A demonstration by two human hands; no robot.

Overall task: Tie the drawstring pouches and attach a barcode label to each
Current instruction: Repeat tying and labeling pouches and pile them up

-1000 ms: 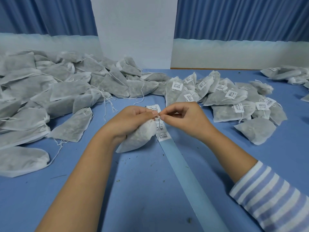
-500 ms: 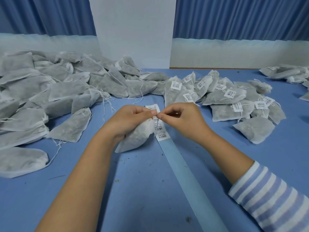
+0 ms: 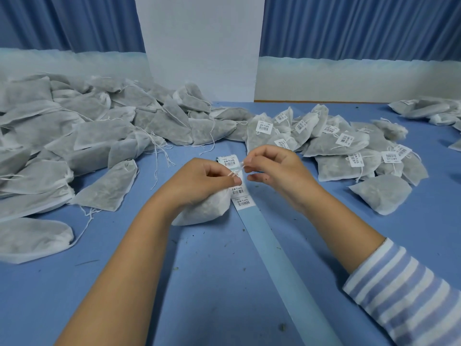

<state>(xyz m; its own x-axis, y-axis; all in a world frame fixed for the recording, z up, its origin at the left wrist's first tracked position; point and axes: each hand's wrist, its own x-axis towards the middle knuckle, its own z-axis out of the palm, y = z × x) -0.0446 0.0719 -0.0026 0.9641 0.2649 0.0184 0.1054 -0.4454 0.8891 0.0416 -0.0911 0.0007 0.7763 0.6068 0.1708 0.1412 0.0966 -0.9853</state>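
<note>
Pouch (image 3: 204,208) in left grip (image 3: 202,181), neck up-right.

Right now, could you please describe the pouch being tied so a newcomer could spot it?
Between the two piles on the blue table, find the label strip. The pouch lies against its left edge, alone in being gripped by the left hand.

One camera sits on my head, wide-angled, facing forward and tilted down across the blue table (image 3: 424,233). It is close over my forearms, which rise from the bottom edge toward the middle. Farther off it takes in the table's far edge, the wall and the curtains (image 3: 361,23). No second view overlaps it.
</note>
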